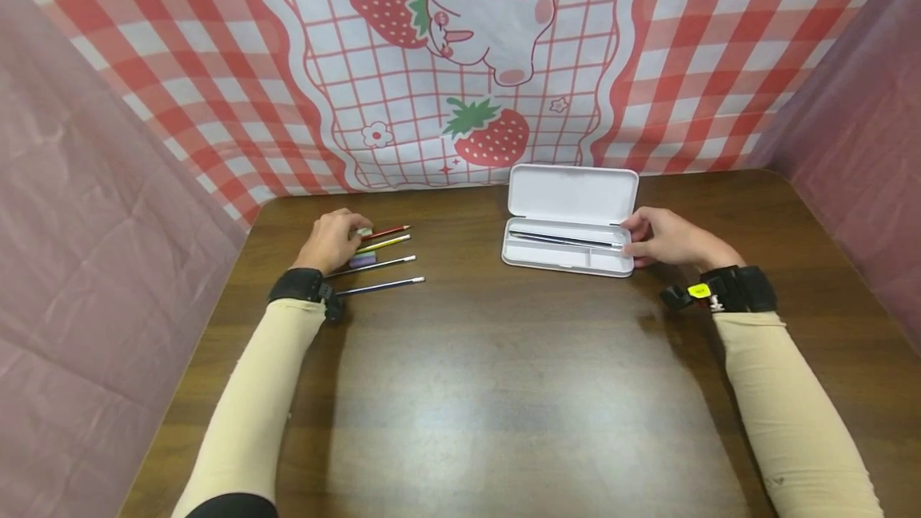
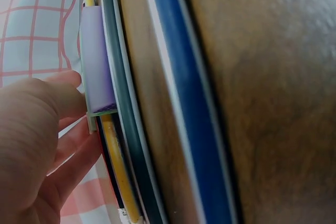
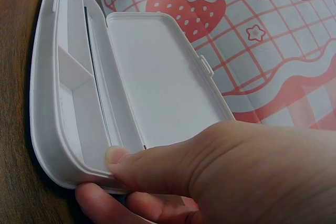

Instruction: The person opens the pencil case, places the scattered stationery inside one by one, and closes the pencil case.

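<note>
My left hand is at the left of the table, its fingertips pinching a small pale green block, mostly hidden in the left wrist view. Beside it lie a purple eraser-like block, a red pencil, a yellow pencil, a dark pencil and a blue pencil. My right hand grips the right end of a white pencil case, thumb over the rim and fingers below. The case's lid stands raised; a dark pencil lies in its long rear compartment.
The brown wooden table ends at a red-and-white checked cloth behind the case. Pink curtains hang at both sides. A low divider splits the front part of the case.
</note>
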{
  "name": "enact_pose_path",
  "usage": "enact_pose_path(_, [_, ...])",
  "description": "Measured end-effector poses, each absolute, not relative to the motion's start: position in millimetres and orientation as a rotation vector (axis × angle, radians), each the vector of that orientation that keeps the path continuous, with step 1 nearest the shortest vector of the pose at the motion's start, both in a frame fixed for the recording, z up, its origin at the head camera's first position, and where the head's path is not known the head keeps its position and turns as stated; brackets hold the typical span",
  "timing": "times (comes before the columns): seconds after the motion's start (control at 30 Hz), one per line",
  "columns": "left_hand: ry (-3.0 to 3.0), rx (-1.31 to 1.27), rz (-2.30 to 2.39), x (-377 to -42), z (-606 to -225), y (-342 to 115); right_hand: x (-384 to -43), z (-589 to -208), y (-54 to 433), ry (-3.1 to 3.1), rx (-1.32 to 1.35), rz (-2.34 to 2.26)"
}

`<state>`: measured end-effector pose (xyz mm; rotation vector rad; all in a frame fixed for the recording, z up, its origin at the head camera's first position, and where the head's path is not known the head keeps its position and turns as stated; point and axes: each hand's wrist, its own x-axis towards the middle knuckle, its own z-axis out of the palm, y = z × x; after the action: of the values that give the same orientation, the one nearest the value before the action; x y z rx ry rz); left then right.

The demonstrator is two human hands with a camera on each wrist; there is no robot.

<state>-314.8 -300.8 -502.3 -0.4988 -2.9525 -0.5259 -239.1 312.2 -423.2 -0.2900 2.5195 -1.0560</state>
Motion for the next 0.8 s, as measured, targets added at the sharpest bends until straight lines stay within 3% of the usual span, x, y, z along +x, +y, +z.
enact_pose_path(0.8, [-2.98, -0.514, -0.503, -320.5, -503.6, -303.0, -239.1, -423.7, 311.5, 2.524, -0.279, -1.055])
